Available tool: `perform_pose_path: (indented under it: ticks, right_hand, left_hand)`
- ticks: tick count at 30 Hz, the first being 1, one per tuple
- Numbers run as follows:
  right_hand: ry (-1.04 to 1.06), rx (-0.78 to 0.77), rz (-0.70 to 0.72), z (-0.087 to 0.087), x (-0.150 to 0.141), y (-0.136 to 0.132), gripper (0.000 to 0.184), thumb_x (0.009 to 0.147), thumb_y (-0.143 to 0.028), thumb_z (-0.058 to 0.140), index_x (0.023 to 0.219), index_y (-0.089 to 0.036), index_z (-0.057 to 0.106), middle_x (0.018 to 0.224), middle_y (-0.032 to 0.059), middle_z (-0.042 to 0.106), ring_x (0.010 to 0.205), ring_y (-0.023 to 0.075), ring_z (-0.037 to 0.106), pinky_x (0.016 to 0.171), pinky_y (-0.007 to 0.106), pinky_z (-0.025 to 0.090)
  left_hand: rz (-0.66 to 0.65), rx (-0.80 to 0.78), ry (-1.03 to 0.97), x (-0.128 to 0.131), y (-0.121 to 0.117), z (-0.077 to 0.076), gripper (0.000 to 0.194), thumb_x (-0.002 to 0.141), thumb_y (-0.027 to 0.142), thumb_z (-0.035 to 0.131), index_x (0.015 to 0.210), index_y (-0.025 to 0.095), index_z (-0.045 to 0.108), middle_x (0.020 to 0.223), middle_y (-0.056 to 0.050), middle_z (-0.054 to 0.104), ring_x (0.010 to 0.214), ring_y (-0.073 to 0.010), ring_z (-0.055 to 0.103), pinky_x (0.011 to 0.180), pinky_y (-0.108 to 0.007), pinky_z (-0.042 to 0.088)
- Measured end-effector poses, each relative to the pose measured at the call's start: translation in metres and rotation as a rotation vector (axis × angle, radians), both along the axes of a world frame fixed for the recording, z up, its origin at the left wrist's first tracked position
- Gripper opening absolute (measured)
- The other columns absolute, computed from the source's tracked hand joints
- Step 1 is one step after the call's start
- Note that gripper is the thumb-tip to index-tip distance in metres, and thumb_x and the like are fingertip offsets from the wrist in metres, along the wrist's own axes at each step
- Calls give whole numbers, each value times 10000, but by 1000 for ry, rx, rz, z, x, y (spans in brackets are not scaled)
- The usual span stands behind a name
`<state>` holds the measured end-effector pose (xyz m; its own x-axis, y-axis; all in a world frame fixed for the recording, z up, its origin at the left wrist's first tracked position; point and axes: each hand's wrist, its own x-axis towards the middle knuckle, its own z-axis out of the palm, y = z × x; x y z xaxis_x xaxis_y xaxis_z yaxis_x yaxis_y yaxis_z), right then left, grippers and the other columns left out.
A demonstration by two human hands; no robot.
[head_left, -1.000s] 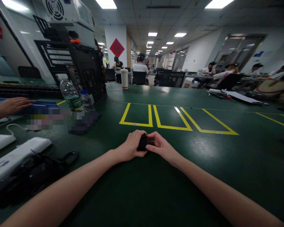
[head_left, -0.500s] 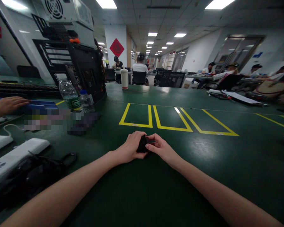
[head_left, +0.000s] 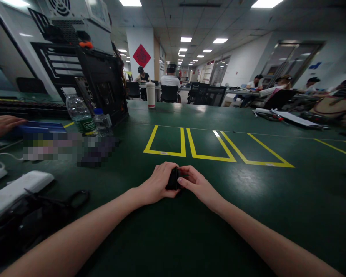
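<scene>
A small black blocky object (head_left: 173,180) is held between my two hands, low over the green table (head_left: 219,215); its exact kind does not show. My left hand (head_left: 159,181) wraps round its left side, fingers over the top and thumb below. From the right, the fingertips and thumb of my right hand (head_left: 196,184) pinch at its edge. Part of the object is covered by the fingers. Yellow tape outlines (head_left: 213,157) lie on the table just beyond the hands.
On the left are a white power strip (head_left: 23,188), black cables (head_left: 31,219), two plastic bottles (head_left: 80,111) and a black computer case (head_left: 100,84). Another person's hand (head_left: 2,126) rests by a blue object (head_left: 43,127). A white cup (head_left: 150,95) stands farther back; papers (head_left: 296,118) lie at right.
My hands and the black object have shifted slightly lower in view. Things on the left have slid a little leftward as the view turned. The grip looks much the same.
</scene>
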<state>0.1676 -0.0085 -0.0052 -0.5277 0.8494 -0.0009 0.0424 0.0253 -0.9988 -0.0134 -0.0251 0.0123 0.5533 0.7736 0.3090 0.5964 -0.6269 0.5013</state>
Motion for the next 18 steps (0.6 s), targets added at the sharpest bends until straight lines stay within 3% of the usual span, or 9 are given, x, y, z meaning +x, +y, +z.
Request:
perform_pose_path:
  ticks: [5, 11, 18]
  right_hand:
    - [84, 8, 91, 4, 2, -1, 301, 701, -198, 638, 946, -225, 464, 1024, 11, 517, 995, 174, 522, 878, 370, 427]
    - [60, 19, 21, 2, -1, -1, 169, 774, -278, 556, 917, -227, 483, 971, 13, 531, 932, 169, 538, 812, 356, 451]
    - [31, -13, 46, 2, 1, 1, 239, 755, -246, 578, 971, -225, 478, 1036, 27, 520, 991, 180, 518, 865, 380, 426]
  left_hand:
    - [3, -33, 16, -1, 0, 1, 543, 690, 212, 631, 1140, 207, 327, 1074, -83, 444, 952, -247, 464, 802, -397, 390]
    - [12, -16, 3, 0, 1, -1, 534, 694, 242, 630, 1135, 211, 331, 1071, -82, 448, 960, -255, 465, 800, -404, 390]
    - [8, -16, 1, 0, 1, -2, 526, 697, 238, 627, 1133, 213, 334, 1072, -81, 449, 960, -252, 464, 808, -409, 389]
